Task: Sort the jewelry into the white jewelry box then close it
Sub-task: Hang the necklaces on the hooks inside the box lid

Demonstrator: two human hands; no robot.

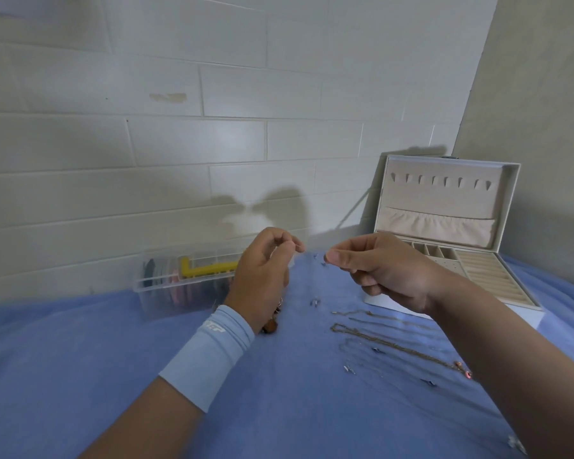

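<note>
The white jewelry box [511, 180] stands open at the right rear, with a beige lining, hooks in the lid and empty compartments. My left hand [262, 273], with a light blue wristband, and my right hand [385, 270] are raised close together above the blue cloth. Each pinches thumb to forefinger, apparently on the ends of a very fine necklace too thin to make out. A brown pendant [270, 325] shows just below my left hand. Gold chains [378, 339] and small earrings [314, 303] lie on the cloth under my right forearm.
A clear plastic organiser box [166, 286] with a yellow piece and coloured items stands at the left rear against the block wall. The blue cloth [80, 352] covers the whole table. Another small silver piece [516, 443] lies near the front right.
</note>
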